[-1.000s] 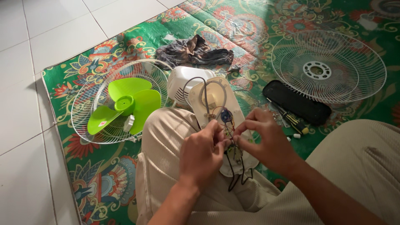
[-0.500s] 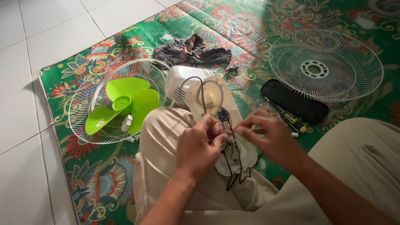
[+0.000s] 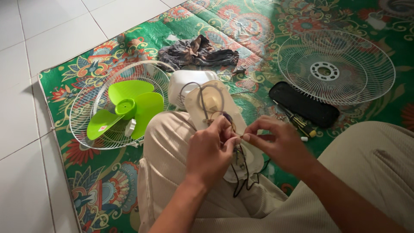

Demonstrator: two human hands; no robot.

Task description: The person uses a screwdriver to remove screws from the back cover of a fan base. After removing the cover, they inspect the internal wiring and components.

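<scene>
Both hands have closed in on each other over the lap since a second ago: the left hand [image 3: 211, 151] and right hand [image 3: 280, 144] now meet fingertip to fingertip, where earlier they worked a little apart along the dark wires [image 3: 241, 172]. The left fingers [image 3: 224, 129] are curled together, pinched on a wire end, and the right thumb and forefinger [image 3: 254, 137] are pressed together on a small piece at the same spot; what exactly sits between them is too small to tell. That reads as the work narrowing to one fine joint on the wiring. The cream fan body [image 3: 207, 101] lies under the fingers, resting on the knee and reaching away from them, its wires looping below the palms. Beyond the left fingers lies a wire guard holding the green blade [image 3: 129, 105]; beyond the right fingers, a black pouch [image 3: 304, 103], a screwdriver [image 3: 297, 123] and a second guard [image 3: 336, 67] on the green mat [image 3: 108, 190].
</scene>
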